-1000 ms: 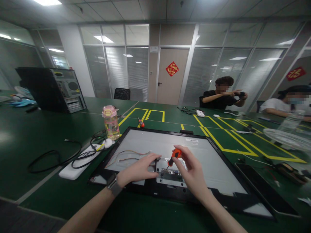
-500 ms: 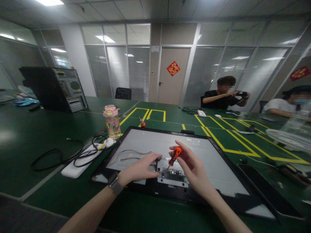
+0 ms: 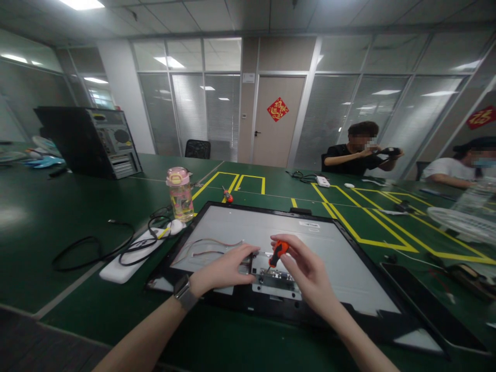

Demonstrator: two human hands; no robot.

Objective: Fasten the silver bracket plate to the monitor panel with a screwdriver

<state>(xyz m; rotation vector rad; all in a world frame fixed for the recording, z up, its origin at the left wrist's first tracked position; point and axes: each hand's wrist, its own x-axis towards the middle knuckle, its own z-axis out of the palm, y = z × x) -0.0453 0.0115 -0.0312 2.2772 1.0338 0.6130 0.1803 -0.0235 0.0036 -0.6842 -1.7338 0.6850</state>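
An orange-and-black screwdriver (image 3: 278, 254) is in the fingers of my right hand (image 3: 308, 266). It leans, with its tip down at a silver metal bracket (image 3: 273, 291) that has small parts along it. My left hand (image 3: 230, 266), with a watch on the wrist, grips the bracket's left end between thumb and fingers. Under both hands lies a large flat display panel (image 3: 337, 263) with a grey back and black frame. Thin wires (image 3: 205, 242) run across the panel left of the bracket. The exact spot the tip touches is too small to tell.
Left of the panel are a white power strip (image 3: 129, 258), black cables and a pink-lidded bottle (image 3: 180, 196). Another screwdriver (image 3: 228, 196) lies beyond. A computer case (image 3: 83, 142) stands far left, a black slab (image 3: 426, 305) right. Two people sit opposite at right.
My right hand's fingers have come lower and closer around the screwdriver handle, whose top has dropped slightly. My left hand stays on the bracket.
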